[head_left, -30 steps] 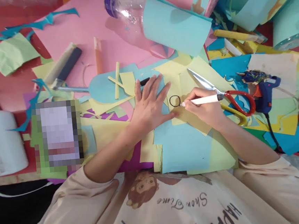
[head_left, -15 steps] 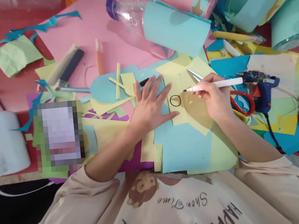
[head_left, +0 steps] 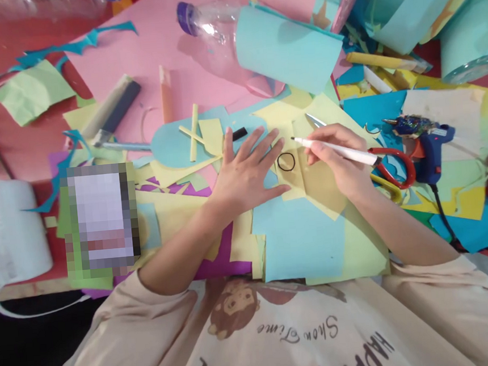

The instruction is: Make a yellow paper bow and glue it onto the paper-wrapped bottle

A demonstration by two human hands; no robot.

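Observation:
My right hand (head_left: 338, 155) grips a white marker (head_left: 346, 152) with a black tip, which points left above a pale yellow paper strip (head_left: 292, 184). A small black circle (head_left: 286, 162) is drawn on that strip. Flat on the papers lies my left hand (head_left: 247, 171), fingers spread, its fingertips at the strip's left edge. A black marker cap (head_left: 239, 134) rests by its index finger. Scissors with red and yellow handles (head_left: 396, 167) lie partly under my right hand and forearm; one blade tip shows above the hand.
A plastic bottle wrapped in light blue paper (head_left: 287, 45) lies at the back. To the right is a blue glue gun (head_left: 431, 149) with its cord. A blurred-out phone-like object (head_left: 104, 215) and a white device (head_left: 11, 232) are at left, among paper scraps.
The marker has tilted, its tip shifting left and up and its rear end dropping. My left hand stays spread on the paper. The drawn circle looks the same.

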